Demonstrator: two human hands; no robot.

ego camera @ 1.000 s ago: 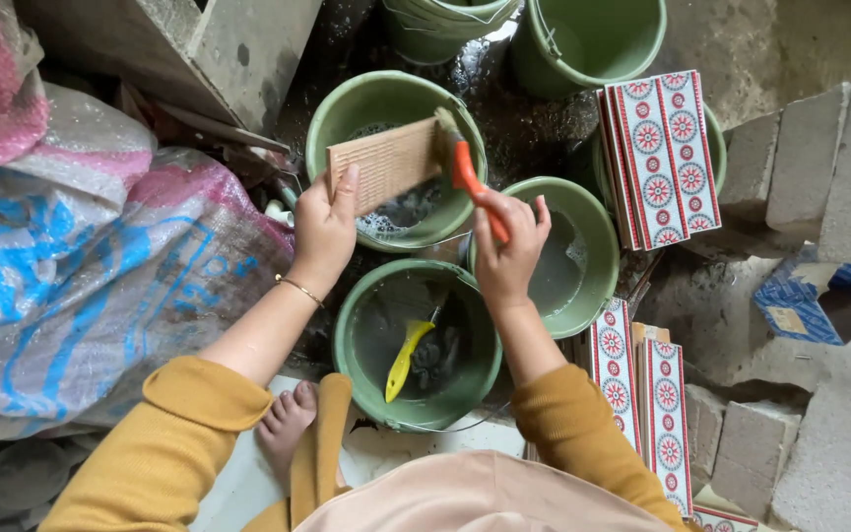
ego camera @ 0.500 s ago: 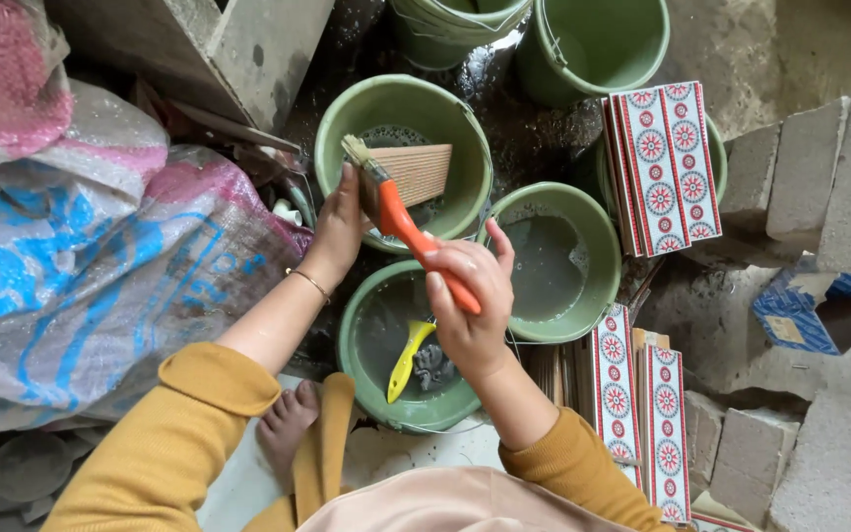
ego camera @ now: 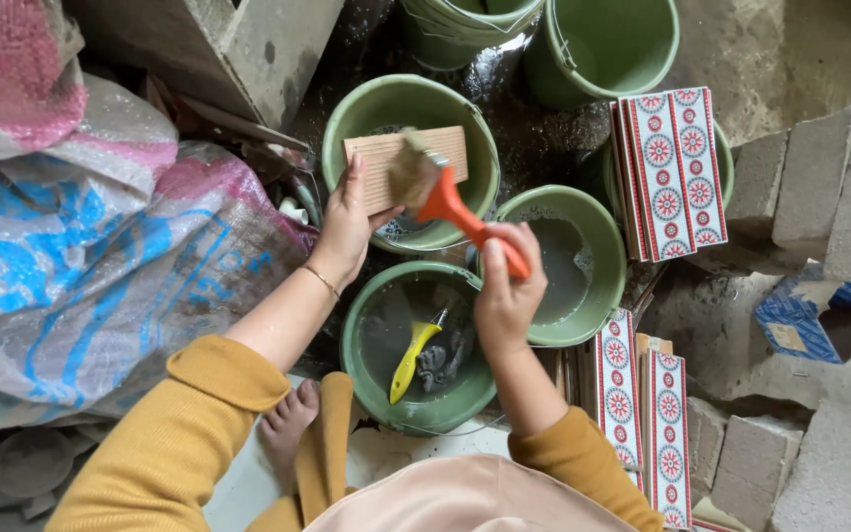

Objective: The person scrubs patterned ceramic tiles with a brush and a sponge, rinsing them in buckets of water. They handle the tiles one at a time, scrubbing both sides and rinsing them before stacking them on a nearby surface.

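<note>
While the left hand [ego camera: 347, 232] grips a ribbed tan rectangular tile [ego camera: 386, 158], the right hand [ego camera: 506, 296] clamps an orange-handled paintbrush [ego camera: 445, 202] against it.

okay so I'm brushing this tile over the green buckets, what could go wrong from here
1. The left hand pinches the ribbed tile by one end only, above a green bucket with liquid in it; a wet grip could let it slip in or chip on the rim.
2. The paintbrush in the right hand may flick grit or drips onto the patterned tiles stacked close by.
3. A bare foot sits beside the buckets, where a dropped tile might land.
</note>
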